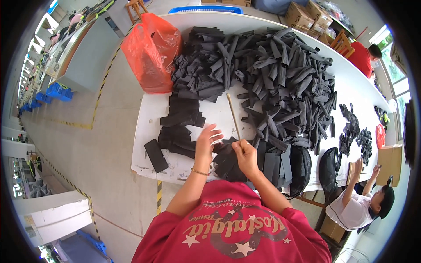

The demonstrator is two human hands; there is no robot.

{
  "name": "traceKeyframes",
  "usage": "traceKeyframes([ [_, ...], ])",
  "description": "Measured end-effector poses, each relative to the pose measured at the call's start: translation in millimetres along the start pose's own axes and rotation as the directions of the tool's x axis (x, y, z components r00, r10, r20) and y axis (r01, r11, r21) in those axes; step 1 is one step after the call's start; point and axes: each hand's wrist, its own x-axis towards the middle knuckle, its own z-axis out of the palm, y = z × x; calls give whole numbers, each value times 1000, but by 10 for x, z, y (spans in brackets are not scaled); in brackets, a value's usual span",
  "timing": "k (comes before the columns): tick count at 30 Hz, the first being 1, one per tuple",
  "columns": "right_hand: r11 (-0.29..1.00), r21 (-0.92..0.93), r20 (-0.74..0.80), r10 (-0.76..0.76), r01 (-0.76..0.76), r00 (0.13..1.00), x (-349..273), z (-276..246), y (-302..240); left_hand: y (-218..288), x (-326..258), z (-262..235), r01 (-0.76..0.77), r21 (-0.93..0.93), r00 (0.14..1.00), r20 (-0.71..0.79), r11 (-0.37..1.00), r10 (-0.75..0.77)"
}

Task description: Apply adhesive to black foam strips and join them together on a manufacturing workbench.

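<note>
My right hand (246,156) is closed around the lower end of a thin, tan stick (233,113), which points away from me over the white table (151,116). To its left, my left hand (206,142) has its fingers apart and holds nothing. Flat black fabric pieces (226,163) lie fanned out between and below my hands. More stacks of black pieces (180,111) sit just beyond my left hand. A large heap of folded or tube-like black fabric pieces (289,79) covers the far middle and right of the table.
A dark phone (156,156) lies near the table's left edge. A red plastic bag (154,52) stands at the far left corner. Black bundles (301,168) lie to the right. A co-worker in white (357,206) sits at the right, with cardboard boxes (388,164) nearby.
</note>
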Motion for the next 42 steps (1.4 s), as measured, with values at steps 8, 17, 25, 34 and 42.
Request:
traceKeyframes([
  [8,926,-355,-234,-217,124,948,698,-511,-33,-233,-69,320,-120,580,779,558,806,-286],
  [17,890,-456,-672,-352,11,651,2630,-1723,-267,-498,-5,-38,-34,502,878,428,864,-215],
  [25,725,-662,-588,-345,-190,732,3235,-2582,376,-275,120,-843,-426,740,895,263,521,360],
  [34,959,-276,-130,28,-63,991,1096,-1318,412,170,97,-1463,-454,885,685,422,-105,594],
  [42,896,-433,188,201,-102,961,-138,-609,683,31,231,-1442,-547,805,639,579,-230,506],
])
